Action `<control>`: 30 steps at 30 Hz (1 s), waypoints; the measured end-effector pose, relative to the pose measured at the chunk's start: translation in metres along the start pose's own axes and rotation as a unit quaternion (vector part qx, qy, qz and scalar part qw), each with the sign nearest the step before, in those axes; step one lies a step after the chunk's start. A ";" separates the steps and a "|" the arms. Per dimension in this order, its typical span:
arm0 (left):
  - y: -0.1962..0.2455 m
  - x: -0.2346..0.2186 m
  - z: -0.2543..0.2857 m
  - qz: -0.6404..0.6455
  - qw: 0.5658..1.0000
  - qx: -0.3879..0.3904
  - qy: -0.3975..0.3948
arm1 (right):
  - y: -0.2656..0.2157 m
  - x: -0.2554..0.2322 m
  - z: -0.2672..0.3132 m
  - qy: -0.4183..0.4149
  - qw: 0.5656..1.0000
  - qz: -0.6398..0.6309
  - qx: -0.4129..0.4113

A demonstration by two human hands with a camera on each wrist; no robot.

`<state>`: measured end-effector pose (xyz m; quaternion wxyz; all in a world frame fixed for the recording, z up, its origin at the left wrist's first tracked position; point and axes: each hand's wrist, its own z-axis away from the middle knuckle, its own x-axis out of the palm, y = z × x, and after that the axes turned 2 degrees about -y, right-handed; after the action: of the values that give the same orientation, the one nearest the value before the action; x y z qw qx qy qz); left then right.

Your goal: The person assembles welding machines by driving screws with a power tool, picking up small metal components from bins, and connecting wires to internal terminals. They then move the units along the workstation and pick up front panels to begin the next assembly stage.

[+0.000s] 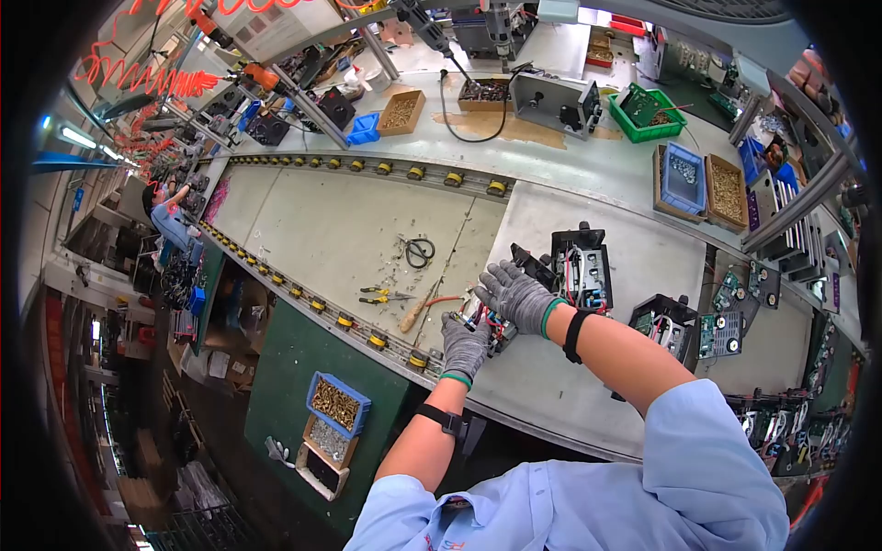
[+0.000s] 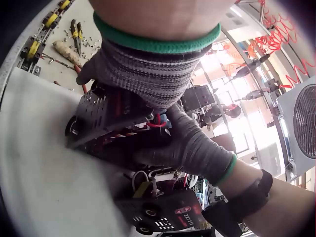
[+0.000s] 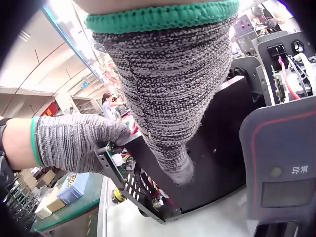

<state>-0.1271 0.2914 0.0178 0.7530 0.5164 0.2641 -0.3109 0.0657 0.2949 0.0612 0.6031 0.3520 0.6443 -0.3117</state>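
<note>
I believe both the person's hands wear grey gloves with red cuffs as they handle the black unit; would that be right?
Not quite: the cuffs are green, not red, as the right wrist view shows. The left hand and right hand do wear grey gloves and handle the black unit.

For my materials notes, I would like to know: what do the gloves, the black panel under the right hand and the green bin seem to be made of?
Gloves: knitted yarn, matte; stitch rows show, fibre unclear.
Black panel: perhaps coated metal or plastic; its smooth, dark face does not settle which.
Green bin: probably moulded plastic, judging by its uniform, bright colour.
</note>
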 end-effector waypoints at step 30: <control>0.094 0.065 0.125 0.296 0.883 -0.157 -0.329 | 0.168 -0.019 0.109 -0.036 0.822 -0.408 0.395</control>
<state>-0.0042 0.1867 0.0696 0.9248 0.3134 -0.1186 -0.1804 0.2661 0.2967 0.0760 0.2527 0.2536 0.5282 -0.7699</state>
